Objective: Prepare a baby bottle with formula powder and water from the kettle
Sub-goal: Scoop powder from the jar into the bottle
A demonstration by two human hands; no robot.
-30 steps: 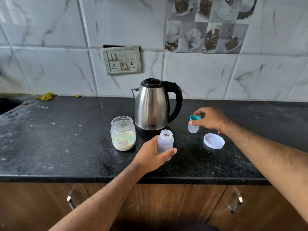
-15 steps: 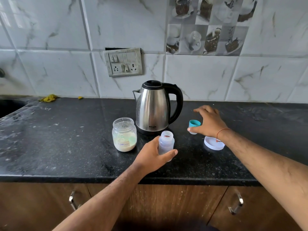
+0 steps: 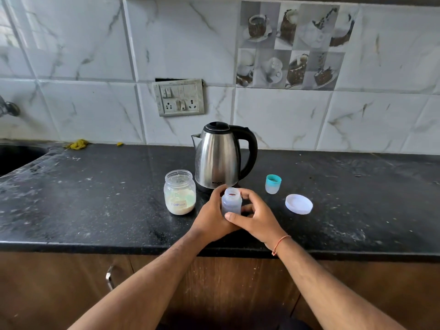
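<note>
Both hands grasped the open baby bottle (image 3: pixel 231 204) standing on the counter (image 3: pixel 95 198) just in front of the kettle (image 3: pixel 220 156): left hand (image 3: pixel 212 217) curled round its left side, right hand (image 3: pixel 256 216) round its right. The formula jar (image 3: pixel 179 192) stood left of the kettle, the teal-ringed cap (image 3: pixel 273 184) and white lid (image 3: pixel 298 204) to its right.

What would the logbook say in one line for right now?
left hand: holds open bottle | right hand: also on bottle | teal cap: on counter | formula jar: lid off
</note>
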